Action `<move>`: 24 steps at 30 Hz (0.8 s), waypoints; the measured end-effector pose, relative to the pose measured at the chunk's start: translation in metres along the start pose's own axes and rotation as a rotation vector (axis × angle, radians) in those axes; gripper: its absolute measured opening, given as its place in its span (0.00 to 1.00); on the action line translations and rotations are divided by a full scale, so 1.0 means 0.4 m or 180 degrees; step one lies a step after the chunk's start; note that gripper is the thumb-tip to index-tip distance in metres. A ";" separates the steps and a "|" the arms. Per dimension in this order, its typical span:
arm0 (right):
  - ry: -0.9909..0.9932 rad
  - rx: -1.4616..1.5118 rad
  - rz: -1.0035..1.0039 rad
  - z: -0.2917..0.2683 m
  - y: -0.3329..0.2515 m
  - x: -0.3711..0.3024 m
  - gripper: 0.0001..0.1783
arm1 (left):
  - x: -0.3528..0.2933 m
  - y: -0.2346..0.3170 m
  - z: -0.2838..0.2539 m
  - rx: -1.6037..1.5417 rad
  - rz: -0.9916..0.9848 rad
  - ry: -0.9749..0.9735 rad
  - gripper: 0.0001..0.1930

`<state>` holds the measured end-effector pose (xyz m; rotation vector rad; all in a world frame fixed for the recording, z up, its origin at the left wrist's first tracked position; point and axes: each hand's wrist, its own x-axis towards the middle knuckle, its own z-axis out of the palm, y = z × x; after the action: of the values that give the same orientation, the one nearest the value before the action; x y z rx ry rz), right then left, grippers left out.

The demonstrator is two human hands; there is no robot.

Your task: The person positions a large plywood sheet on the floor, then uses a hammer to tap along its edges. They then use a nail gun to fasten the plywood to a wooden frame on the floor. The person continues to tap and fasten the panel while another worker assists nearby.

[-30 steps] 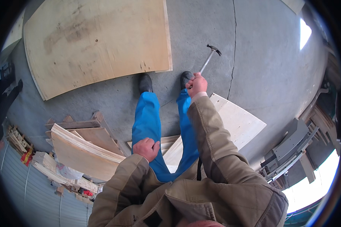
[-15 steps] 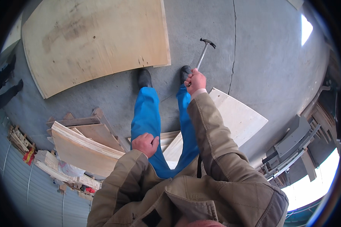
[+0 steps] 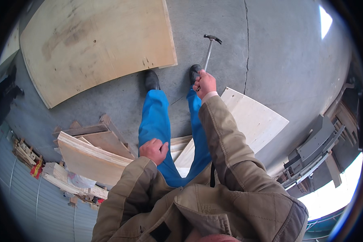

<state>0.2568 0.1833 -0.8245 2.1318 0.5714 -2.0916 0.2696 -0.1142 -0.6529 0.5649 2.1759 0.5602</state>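
My right hand point(image 3: 206, 82) is wrapped round the grip of a claw hammer point(image 3: 209, 55). The hammer has a bright metal shaft and a dark head, which points away from me over the concrete floor and touches nothing. My left hand point(image 3: 154, 151) rests on my left thigh in blue trousers point(image 3: 154, 117), its fingers curled in and nothing showing in them. Beyond my left shoe, a large plywood sheet point(image 3: 101, 44) lies at the far left, with a knot and dark stains on its face. A smaller pale board point(image 3: 252, 119) sits beside my right forearm.
Stacked plywood pieces point(image 3: 90, 157) stand at my near left by rough timber framing point(image 3: 105, 123). Grey metal equipment point(image 3: 312, 145) is at the right. At the left edge are a person's dark legs point(image 3: 4, 94). A crack point(image 3: 246, 48) runs across the floor.
The hammer stays in my right hand, its head now a little farther away and to the left. The view has turned slightly. My left hand keeps its place on the thigh.
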 end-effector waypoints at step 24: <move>-0.0201 -0.0215 0.0230 0.039 0.046 0.001 0.12 | 0.010 0.022 -0.004 0.0167 -0.0004 -0.0009 0.16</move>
<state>0.2483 0.1615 -0.8291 2.0118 0.5414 -2.0627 0.2677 -0.1053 -0.6496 0.5921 2.1934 0.5025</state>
